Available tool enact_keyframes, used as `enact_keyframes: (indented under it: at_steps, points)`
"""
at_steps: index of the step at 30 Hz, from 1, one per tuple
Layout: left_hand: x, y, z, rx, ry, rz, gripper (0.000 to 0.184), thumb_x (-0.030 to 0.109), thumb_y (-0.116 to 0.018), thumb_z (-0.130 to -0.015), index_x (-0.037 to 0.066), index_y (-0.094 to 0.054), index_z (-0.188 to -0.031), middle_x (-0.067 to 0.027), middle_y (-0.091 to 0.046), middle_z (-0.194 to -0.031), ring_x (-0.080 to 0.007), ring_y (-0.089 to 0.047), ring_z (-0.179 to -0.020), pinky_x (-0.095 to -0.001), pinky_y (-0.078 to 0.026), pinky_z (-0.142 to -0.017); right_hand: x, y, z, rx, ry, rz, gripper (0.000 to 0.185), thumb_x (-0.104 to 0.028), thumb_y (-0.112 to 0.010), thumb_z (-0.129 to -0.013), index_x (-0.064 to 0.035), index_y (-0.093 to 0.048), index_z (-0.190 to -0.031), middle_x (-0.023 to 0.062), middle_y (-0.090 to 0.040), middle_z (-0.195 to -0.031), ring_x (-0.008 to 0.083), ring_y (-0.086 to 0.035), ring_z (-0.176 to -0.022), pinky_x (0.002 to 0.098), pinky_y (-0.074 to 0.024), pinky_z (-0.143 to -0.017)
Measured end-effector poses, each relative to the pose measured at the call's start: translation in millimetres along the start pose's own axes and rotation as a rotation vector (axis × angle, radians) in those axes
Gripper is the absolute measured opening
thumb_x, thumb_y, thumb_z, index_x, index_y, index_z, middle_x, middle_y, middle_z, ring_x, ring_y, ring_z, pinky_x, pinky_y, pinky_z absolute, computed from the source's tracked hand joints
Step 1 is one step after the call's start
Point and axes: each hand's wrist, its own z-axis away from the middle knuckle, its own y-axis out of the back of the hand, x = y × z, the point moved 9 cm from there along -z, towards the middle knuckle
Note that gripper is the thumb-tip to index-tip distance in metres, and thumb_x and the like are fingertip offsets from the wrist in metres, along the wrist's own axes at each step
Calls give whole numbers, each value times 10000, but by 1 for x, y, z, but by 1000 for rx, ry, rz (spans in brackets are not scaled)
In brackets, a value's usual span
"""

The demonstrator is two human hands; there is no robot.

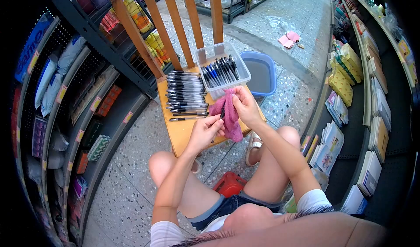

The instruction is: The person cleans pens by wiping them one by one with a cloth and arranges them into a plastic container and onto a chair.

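A dark pen (222, 114) is pinched in my left hand (204, 132), its upper part lying against a pinkish-purple cloth (232, 124). My right hand (245, 104) is closed on the top of that cloth, which hangs down over the chair's front edge. Many pens (186, 89) lie side by side in a row on the wooden chair seat (186, 135), just beyond my left hand. Behind my right hand stands a clear plastic box (243, 78) holding black and blue pens (221, 70).
A blue basin (272, 82) of greyish water is on the floor right of the chair. Shelves with packaged goods (98, 148) curve along the left, and shelves of notebooks (330, 142) along the right. Pink paper (288, 39) lies on the floor farther off. A red stool (229, 183) is beneath me.
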Motion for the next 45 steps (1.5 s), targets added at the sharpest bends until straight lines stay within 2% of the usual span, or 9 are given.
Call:
enact_keyframes:
  at_steps: [6, 12, 19, 27, 30, 34, 39, 42, 45]
  points:
    - [0, 5, 0, 41, -26, -29, 217, 118, -502, -914, -13, -605, -1052, -22, -596, -737, -84, -581, -627, -207, -472, -568, -6, -16, 7, -47, 15, -105, 204, 21, -457, -866, -17, -441, -1066, 17, -560, -865, 54, -526, -769, 209, -445, -700]
    - [1, 7, 1, 50, -10, 3, 224, 114, -521, -903, -33, -593, -1056, -41, -617, -773, -92, -596, -651, -211, -481, -576, -8, -19, 4, -96, -25, -82, 222, 20, -467, -859, 4, -493, -1079, 19, -578, -890, 54, -535, -792, 210, -445, -708]
    - [6, 13, 7, 183, 64, -124, 228, 106, -598, -856, -40, -597, -1031, -74, -650, -780, -102, -625, -659, -208, -508, -593, -16, 6, -3, 47, 59, 17, 147, -65, -436, -928, 6, -540, -1003, 3, -587, -832, 40, -531, -746, 196, -442, -672]
    - [5, 4, 7, 61, 67, 35, 222, 148, -530, -905, -39, -600, -1001, -72, -632, -763, -128, -627, -657, -225, -509, -599, -13, -13, 0, -3, -82, -384, 214, -122, -439, -945, -14, -538, -1101, 46, -603, -976, 75, -576, -843, 231, -481, -774]
    - [8, -5, 9, -54, 85, 116, 251, 171, -492, -926, -39, -594, -1017, -71, -618, -766, -144, -627, -667, -233, -507, -607, -10, -18, 2, -94, -107, -388, 237, -165, -477, -929, -6, -544, -1091, 80, -623, -986, 131, -605, -894, 278, -503, -789]
    - [12, -15, 15, -164, 122, 181, 291, 221, -462, -942, -27, -575, -1042, -67, -609, -776, -151, -625, -693, -243, -501, -625, -2, -10, -1, -111, -68, -397, 215, -148, -469, -935, -14, -557, -1078, 80, -632, -955, 124, -618, -832, 262, -517, -717]
    - [6, -22, 18, -173, 153, 258, 307, 257, -431, -954, -7, -551, -1054, -60, -599, -802, -147, -614, -729, -253, -491, -664, 2, -10, 2, -69, -105, -392, 232, -150, -480, -929, -2, -553, -1092, 89, -641, -927, 131, -625, -802, 269, -521, -709]
    - [2, -19, 16, -156, 153, 280, 308, 257, -419, -958, -4, -548, -1059, -57, -594, -807, -145, -609, -738, -255, -487, -667, -7, -23, 4, -149, -101, -350, 260, -166, -496, -919, 5, -538, -1111, 105, -629, -970, 173, -632, -840, 321, -524, -758]
    - [0, -17, 17, -145, 166, 286, 306, 273, -436, -950, 11, -552, -1055, -51, -597, -801, -153, -613, -736, -268, -495, -682, -4, -29, 6, -202, -136, -373, 270, -166, -498, -919, 0, -529, -1129, 109, -623, -987, 167, -631, -844, 313, -524, -754]
